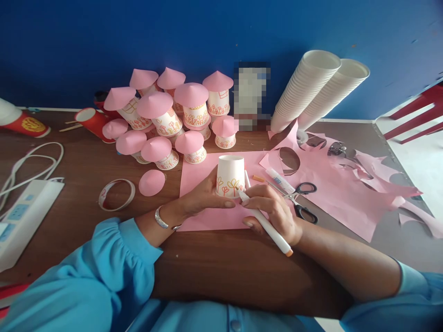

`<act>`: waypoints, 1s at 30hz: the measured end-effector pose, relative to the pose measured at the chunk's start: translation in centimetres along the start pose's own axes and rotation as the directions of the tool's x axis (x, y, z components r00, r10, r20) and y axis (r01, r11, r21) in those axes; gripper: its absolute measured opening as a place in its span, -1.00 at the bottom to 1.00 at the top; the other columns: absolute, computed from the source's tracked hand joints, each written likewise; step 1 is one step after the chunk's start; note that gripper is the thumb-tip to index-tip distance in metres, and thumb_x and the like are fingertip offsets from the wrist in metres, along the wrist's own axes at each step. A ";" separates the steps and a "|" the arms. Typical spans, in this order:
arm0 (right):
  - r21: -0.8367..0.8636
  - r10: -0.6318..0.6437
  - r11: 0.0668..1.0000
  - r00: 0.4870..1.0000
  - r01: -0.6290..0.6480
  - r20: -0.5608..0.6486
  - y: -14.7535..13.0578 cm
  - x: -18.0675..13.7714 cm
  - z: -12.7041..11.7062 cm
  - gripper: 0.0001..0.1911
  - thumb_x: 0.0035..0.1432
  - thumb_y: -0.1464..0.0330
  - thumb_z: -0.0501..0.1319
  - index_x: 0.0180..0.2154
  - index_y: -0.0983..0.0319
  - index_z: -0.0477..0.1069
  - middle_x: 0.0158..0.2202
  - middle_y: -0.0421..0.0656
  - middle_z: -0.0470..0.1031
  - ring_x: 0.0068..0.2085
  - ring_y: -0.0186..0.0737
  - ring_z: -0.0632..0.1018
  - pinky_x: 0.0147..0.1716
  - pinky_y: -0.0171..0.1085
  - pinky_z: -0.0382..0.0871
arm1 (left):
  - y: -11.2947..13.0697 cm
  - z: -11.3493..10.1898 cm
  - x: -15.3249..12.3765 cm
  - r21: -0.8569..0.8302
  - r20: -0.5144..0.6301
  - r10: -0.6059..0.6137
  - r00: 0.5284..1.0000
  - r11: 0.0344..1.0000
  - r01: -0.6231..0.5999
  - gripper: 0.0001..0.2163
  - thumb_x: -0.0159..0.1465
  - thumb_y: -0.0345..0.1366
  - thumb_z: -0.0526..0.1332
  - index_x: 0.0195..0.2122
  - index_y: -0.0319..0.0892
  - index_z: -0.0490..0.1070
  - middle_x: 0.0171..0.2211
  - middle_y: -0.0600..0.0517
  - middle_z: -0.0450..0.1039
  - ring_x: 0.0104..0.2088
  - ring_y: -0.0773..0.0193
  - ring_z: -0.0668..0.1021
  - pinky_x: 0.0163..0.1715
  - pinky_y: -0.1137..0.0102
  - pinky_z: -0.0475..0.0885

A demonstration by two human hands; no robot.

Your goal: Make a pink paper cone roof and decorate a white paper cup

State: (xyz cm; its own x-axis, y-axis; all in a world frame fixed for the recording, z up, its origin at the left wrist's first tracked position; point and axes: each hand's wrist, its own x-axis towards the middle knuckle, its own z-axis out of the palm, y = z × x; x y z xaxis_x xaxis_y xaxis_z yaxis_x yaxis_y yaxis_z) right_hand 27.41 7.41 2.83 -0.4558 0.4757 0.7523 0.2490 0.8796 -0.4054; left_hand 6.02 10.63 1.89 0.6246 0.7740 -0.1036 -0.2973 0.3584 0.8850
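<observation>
An upturned white paper cup (230, 173) with orange and pink flower drawings stands on a pink paper sheet (197, 184). My left hand (204, 198) wraps round the cup's left side and holds it steady. My right hand (273, 212) grips a white marker (268, 226) with an orange end; its tip touches the cup's lower right side.
Behind stands a cluster of decorated cups with pink cone roofs (173, 115). Two stacks of white cups (311, 87) lean at the back right. Scissors (301, 198), a glue stick (278, 179) and pink paper scraps (346, 184) lie right. A tape ring (116, 194), pink cone (151, 182) and power strip (24, 212) are left.
</observation>
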 end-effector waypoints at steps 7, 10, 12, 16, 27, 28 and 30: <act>0.018 -0.009 1.000 1.000 0.010 -0.009 0.0 0.1 -0.2 -0.74 0.44 0.30 0.18 0.08 0.26 0.37 -0.19 -0.03 0.51 -0.21 -0.13 0.62 -0.29 -0.19 0.61 | 0.2 0.3 -0.1 0.055 -0.098 0.009 0.995 0.999 -0.004 -0.24 0.02 -0.27 0.58 0.24 -0.03 0.31 -0.11 0.00 0.51 -0.17 0.20 0.54 -0.18 0.32 0.46; 0.018 -0.016 1.000 1.000 0.016 -0.023 0.1 0.2 -0.2 -0.75 0.46 0.27 0.15 0.07 0.24 0.37 -0.23 -0.06 0.51 -0.23 -0.14 0.62 -0.33 -0.20 0.60 | 0.1 0.0 -0.1 0.019 -0.058 0.044 0.997 0.999 -0.043 -0.38 0.09 -0.24 0.54 0.16 -0.08 0.38 -0.05 -0.05 0.54 -0.11 0.16 0.57 -0.11 0.29 0.46; 0.020 -0.013 1.000 1.000 0.013 -0.017 0.1 0.3 -0.2 -0.77 0.48 0.25 0.14 0.04 0.22 0.38 -0.25 -0.09 0.51 -0.24 -0.15 0.63 -0.34 -0.21 0.59 | -0.1 -0.2 -0.1 -0.011 -0.021 0.060 0.998 0.998 -0.060 -0.49 0.15 -0.24 0.49 0.11 -0.10 0.42 -0.04 -0.08 0.57 -0.05 0.10 0.59 -0.05 0.24 0.47; 0.019 -0.007 1.000 1.000 0.008 -0.013 -0.1 0.5 -0.2 -0.76 0.49 0.20 0.13 -0.01 0.22 0.40 -0.27 -0.09 0.51 -0.24 -0.16 0.63 -0.32 -0.21 0.59 | -0.7 -0.8 -0.2 -0.041 0.003 0.082 0.997 0.996 -0.082 -0.53 0.20 -0.29 0.45 0.13 -0.11 0.44 -0.03 -0.10 0.61 0.00 0.05 0.61 0.03 0.19 0.46; 0.015 0.013 1.000 1.000 -0.013 -0.017 0.0 0.0 0.1 -0.66 0.49 0.15 0.12 0.11 0.23 0.35 -0.25 -0.08 0.55 -0.24 -0.13 0.64 -0.34 -0.21 0.60 | -0.3 -0.4 0.2 -0.026 -0.025 0.042 0.999 0.999 -0.042 -0.54 0.12 -0.28 0.51 0.04 -0.11 0.46 -0.06 -0.07 0.61 -0.04 0.08 0.60 -0.08 0.25 0.45; 0.015 0.015 1.000 1.000 -0.015 -0.017 0.0 0.0 0.1 -0.66 0.49 0.15 0.12 0.11 0.23 0.35 -0.25 -0.07 0.55 -0.24 -0.14 0.64 -0.34 -0.21 0.60 | -0.3 -0.3 0.2 -0.028 -0.027 0.033 0.999 0.999 -0.034 -0.53 0.11 -0.28 0.52 0.04 -0.11 0.46 -0.07 -0.07 0.60 -0.06 0.10 0.60 -0.09 0.25 0.45; 0.015 0.018 1.000 1.000 -0.018 -0.014 0.0 0.0 0.1 -0.66 0.49 0.15 0.11 0.10 0.24 0.35 -0.25 -0.07 0.54 -0.23 -0.14 0.64 -0.33 -0.21 0.60 | -0.3 -0.3 0.3 -0.031 -0.020 0.027 0.999 0.999 -0.027 -0.52 0.09 -0.29 0.53 0.03 -0.12 0.46 -0.11 -0.05 0.60 -0.11 0.14 0.59 -0.10 0.27 0.46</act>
State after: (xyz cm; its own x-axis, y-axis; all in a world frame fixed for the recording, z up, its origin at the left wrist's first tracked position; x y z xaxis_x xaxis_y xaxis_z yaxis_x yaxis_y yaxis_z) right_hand 27.35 7.41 2.82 -0.4394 0.4916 0.7518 0.2441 0.8708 -0.4268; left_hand 6.06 10.88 1.50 0.6022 0.7934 -0.0890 -0.3365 0.3533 0.8729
